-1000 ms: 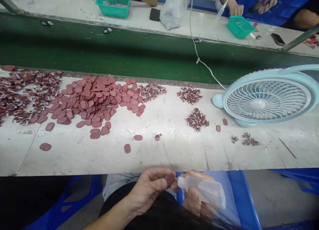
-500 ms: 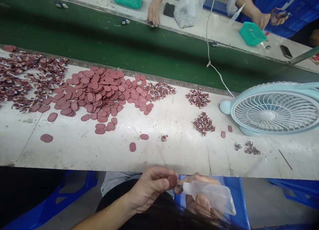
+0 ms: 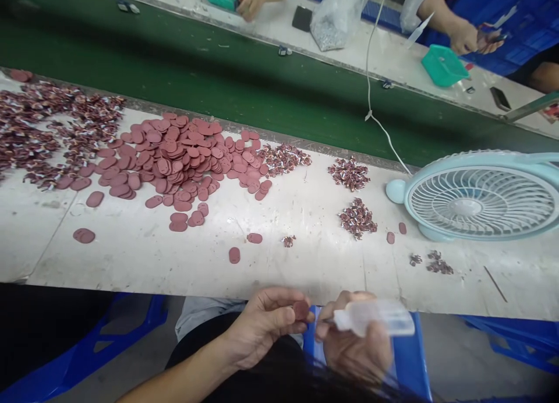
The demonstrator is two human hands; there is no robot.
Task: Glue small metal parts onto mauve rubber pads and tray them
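We hold both hands low in front of the desk (image 3: 131, 263), just below its near edge. Our left hand (image 3: 257, 330) pinches a small maroon disc (image 3: 300, 310) between thumb and fingertips, clamped on its rim. Our right hand (image 3: 356, 347) is wrapped around a clear squeeze bottle (image 3: 375, 318), whose thin nozzle points at the disc and almost touches it.

The disc looks light, flat and fairly stiff, so it is best held by the edge, leaving its face free. The bottle looks like soft plastic that gives under pressure; a grip round its middle suits it.

On the desk lie a heap of the same discs (image 3: 174, 158) and small piles of tiny dark parts (image 3: 357, 218). A pale blue fan (image 3: 476, 196) stands to the right.
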